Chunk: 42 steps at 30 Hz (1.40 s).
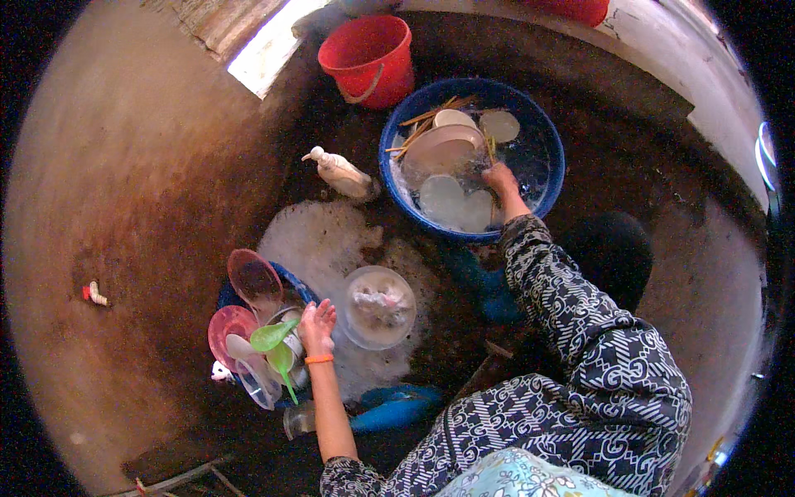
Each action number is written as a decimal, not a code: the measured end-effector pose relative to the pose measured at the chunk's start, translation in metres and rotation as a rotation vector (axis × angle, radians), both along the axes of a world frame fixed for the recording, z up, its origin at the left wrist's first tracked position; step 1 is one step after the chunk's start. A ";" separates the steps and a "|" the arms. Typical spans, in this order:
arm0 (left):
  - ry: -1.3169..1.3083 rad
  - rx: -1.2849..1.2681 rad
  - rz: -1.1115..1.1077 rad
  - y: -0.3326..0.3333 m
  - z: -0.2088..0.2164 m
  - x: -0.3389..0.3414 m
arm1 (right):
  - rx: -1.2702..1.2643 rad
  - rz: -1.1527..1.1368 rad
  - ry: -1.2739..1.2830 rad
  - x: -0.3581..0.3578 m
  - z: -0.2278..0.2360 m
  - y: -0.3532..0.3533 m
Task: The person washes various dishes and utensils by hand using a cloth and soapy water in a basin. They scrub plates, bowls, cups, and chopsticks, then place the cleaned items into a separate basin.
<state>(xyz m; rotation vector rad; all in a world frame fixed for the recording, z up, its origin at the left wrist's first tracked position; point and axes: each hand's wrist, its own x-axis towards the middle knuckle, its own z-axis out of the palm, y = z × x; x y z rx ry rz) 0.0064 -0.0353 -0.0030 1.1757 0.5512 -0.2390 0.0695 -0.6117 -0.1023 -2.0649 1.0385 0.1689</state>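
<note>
In the blue basin (558, 161), the right hand (500, 178) has fingers closed on yellow sticks (490, 149). Left of the basin, the left hand (317, 329) is half-open, empty.

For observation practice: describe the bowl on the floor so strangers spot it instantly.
Below the big blue tub in this picture lies a whitish floor patch. On it, right of the left hand, is a round translucent bowl, standing alone unlike the piled dishes.
</note>
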 end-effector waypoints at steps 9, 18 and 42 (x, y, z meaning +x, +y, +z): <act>-0.015 0.039 0.017 -0.005 0.001 0.006 | 0.143 0.245 -0.474 0.032 0.037 0.055; -0.056 0.033 -0.031 -0.007 0.009 0.006 | 0.574 -0.202 -0.501 0.062 -0.046 0.122; 0.046 0.106 -0.061 0.005 0.008 -0.024 | 1.350 -0.724 -0.845 0.083 -0.056 0.081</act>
